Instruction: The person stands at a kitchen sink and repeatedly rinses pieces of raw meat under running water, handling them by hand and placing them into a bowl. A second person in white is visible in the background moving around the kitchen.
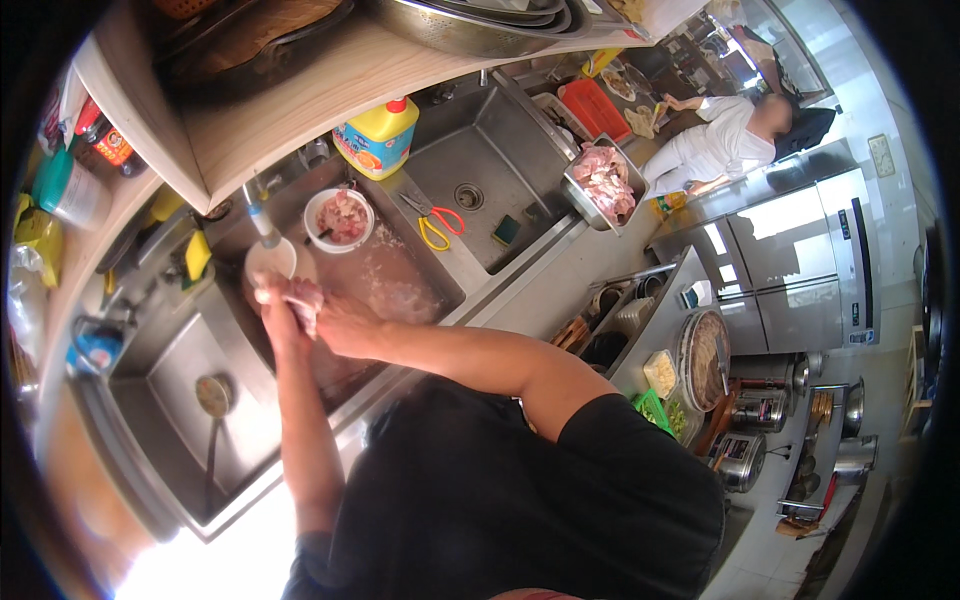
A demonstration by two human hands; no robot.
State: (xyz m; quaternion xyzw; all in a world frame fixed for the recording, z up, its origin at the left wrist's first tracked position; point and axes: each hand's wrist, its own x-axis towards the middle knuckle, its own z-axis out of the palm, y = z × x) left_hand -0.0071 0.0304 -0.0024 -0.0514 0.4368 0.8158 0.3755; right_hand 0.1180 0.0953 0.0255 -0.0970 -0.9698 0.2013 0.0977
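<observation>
Over the middle sink basin, my left hand and my right hand both grip a piece of raw meat. Their fingers are close together and partly hide it. Just beyond my left hand is a white bowl, below a tap with a blue-and-white spout. Farther to the right, a white tub of raw meat pieces stands in the basin, a dark handle leaning in it. Cloudy water with pale bits covers the basin floor.
Scissors with red and yellow handles lie on the divider beside a yellow detergent jug. A metal pan of raw meat stands right of the right basin. A ladle rests in the left basin. A wooden shelf overhangs. A person stands beyond.
</observation>
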